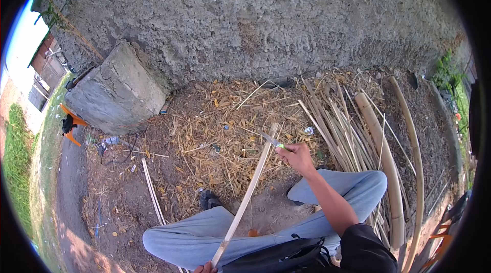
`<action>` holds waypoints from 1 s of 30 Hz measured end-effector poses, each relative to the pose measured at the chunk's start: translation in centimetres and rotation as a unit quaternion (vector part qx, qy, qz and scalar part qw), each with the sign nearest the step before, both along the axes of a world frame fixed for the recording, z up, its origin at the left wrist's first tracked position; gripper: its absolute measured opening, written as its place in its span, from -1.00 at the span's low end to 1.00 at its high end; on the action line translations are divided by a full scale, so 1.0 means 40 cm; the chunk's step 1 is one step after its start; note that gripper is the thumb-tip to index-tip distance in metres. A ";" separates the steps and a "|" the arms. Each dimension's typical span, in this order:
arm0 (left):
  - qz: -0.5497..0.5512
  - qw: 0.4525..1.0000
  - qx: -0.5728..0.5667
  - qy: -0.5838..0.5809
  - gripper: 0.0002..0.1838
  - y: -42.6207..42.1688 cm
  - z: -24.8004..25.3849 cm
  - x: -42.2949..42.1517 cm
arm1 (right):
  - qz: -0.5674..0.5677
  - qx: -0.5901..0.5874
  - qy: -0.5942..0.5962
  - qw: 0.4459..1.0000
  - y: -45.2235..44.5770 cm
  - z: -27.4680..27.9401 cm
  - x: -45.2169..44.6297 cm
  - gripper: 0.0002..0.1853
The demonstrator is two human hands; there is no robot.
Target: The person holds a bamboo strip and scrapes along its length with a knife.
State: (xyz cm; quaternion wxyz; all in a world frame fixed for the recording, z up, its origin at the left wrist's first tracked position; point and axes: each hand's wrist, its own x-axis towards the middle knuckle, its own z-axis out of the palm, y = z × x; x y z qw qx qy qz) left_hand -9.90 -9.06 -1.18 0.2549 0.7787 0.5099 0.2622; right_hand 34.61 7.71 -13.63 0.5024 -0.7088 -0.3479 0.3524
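Observation:
A long pale bamboo strip [246, 197] slants from my lap out over the leaf-strewn ground. Its near end is gripped by my left hand [206, 268], which is partly cut off at the bottom of the view. My right hand [298, 158] is closed around the green handle of a small knife [279, 145]. The knife's blade lies across the strip close to its far end, apparently touching it. Part of the handle is hidden inside my fingers.
Split bamboo strips [335, 127] and thick bamboo poles [382, 163] lie to my right. A concrete block [125, 91] stands at left before a rough wall [266, 22]. Thin strips [152, 191] lie left of my legs, and an orange chair [74, 122] stands far left.

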 end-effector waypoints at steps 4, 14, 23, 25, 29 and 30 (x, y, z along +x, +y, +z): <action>-0.016 0.999 0.008 0.037 -0.82 0.008 -0.005 -0.022 | 0.021 -0.041 -0.056 0.997 -0.019 0.035 0.002 -0.66; 0.013 0.994 0.029 0.101 -0.82 0.012 0.013 -0.030 | 0.031 -0.033 0.156 0.987 -0.014 0.048 0.011 -0.74; 0.013 0.993 0.015 0.115 -0.85 0.028 0.027 -0.082 | 0.146 -0.066 0.307 0.938 -0.016 0.063 0.040 -0.76; 0.005 0.992 0.017 0.124 -0.85 0.030 0.029 -0.079 | 0.154 -0.043 0.314 0.936 -0.017 0.070 0.037 -0.77; 0.014 0.996 0.017 0.089 -0.84 0.033 0.027 -0.062 | 0.094 -0.032 0.222 0.970 -0.015 0.094 0.015 -0.80; 0.006 0.997 0.031 0.068 -0.84 0.034 0.023 -0.061 | 0.086 -0.028 0.212 0.973 -0.016 0.096 0.012 -0.80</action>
